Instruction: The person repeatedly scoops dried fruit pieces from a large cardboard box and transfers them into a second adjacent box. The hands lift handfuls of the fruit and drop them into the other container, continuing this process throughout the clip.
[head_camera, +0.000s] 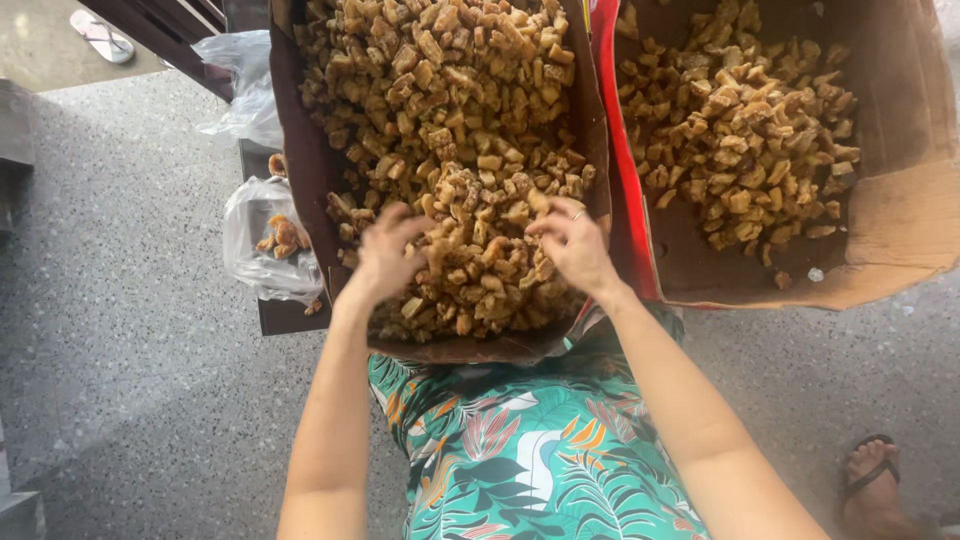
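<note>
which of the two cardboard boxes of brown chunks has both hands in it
The left box, heaped full. The left hand and right hand both rest on its pile of chunks. The right box, with a red edge, is less full and untouched.

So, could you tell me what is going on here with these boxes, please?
A person in a green leaf-print dress has both bare hands in the heap of small golden-brown crusted chunks filling the near brown cardboard box. The left hand and right hand rest on the pile, fingers spread. A second, red-edged cardboard box beside it holds fewer chunks. A clear plastic bag lies at the left.
</note>
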